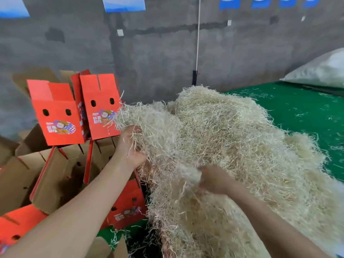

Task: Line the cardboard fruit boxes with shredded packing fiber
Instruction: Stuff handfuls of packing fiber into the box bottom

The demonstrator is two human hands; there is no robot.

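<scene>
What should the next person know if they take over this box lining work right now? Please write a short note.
Left hand: palm up, fingers curled into the left edge of the fiber pile, gripping a tuft.
Right hand: blurred; it seems to grip another tuft lower on the pile.
Red boxes: stacked open, just left of the pile.
Done: nothing visible; no box interior in view shows fiber.
Left: pull handfuls free, carry them over and line each box.
</scene>
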